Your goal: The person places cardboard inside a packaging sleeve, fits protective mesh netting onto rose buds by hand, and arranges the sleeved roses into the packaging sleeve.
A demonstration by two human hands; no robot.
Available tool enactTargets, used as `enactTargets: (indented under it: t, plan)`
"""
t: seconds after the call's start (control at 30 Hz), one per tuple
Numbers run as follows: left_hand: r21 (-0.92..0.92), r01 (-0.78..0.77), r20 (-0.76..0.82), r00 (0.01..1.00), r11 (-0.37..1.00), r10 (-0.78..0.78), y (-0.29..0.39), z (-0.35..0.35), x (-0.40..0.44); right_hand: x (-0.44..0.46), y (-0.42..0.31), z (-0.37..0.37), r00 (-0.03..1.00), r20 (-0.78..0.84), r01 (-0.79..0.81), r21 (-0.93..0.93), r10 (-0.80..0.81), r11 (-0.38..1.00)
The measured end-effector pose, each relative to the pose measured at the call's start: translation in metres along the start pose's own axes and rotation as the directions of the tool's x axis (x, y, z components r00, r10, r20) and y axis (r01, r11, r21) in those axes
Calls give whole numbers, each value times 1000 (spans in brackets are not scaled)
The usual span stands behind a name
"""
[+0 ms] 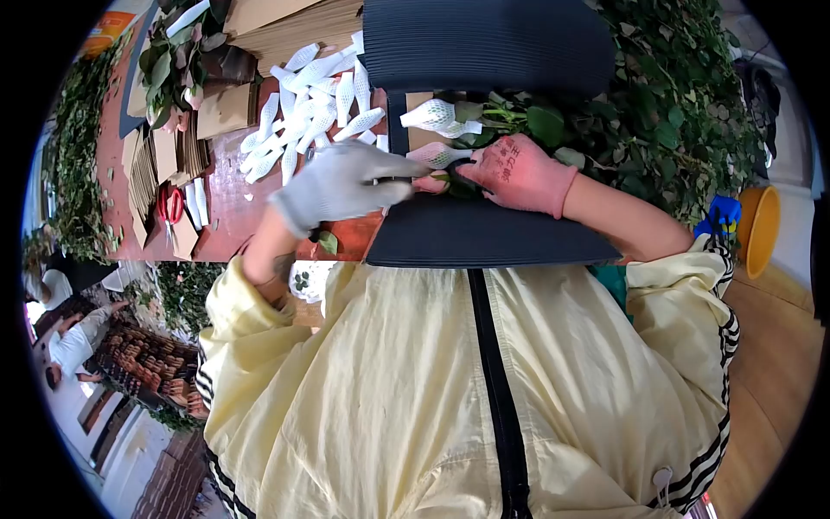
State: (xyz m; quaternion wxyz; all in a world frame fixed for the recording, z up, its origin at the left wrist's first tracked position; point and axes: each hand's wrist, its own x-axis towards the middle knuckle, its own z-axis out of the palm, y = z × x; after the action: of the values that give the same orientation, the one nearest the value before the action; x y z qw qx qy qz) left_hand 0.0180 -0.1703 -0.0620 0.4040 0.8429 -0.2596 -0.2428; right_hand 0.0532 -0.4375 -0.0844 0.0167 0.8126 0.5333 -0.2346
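My left hand (333, 186), in a grey glove, has its fingers closed around the edge of a small pink rose bud (430, 182). Facing it from the right, my right hand (523, 173), in a pink glove with dark writing, pinches the green stem and leaves below that bud. Just above the fingertips, a rose in a white mesh sleeve (439, 155) lies on the black corrugated board (484, 233). More white-sleeved blooms (430, 114) lie above it, their leafy stems pointing right. The exact fingertip contact is partly hidden.
Loose white mesh sleeves (316, 108) are heaped on the red table (229, 225). Farther left are cardboard pieces (226, 111), red scissors (171, 206) and roses. Piled foliage (666, 104) and a yellow basin (758, 232) are at right. Another person (76, 342) is at far left.
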Motion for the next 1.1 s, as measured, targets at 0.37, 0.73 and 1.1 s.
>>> enactTargets:
  t: [0.37, 0.73, 1.1]
  plan:
    - [-20, 26, 243, 970, 999, -20, -7, 27, 18, -4, 1, 13, 940, -334, -83, -40, 65, 996]
    - [454, 98, -186, 982, 886, -14, -12, 38, 19, 4, 9, 30, 821, -567, 19, -93, -69, 995]
    - [589, 64, -184, 981, 806, 56, -21, 42, 24, 10, 11, 34, 887, -461, -55, -89, 8, 995]
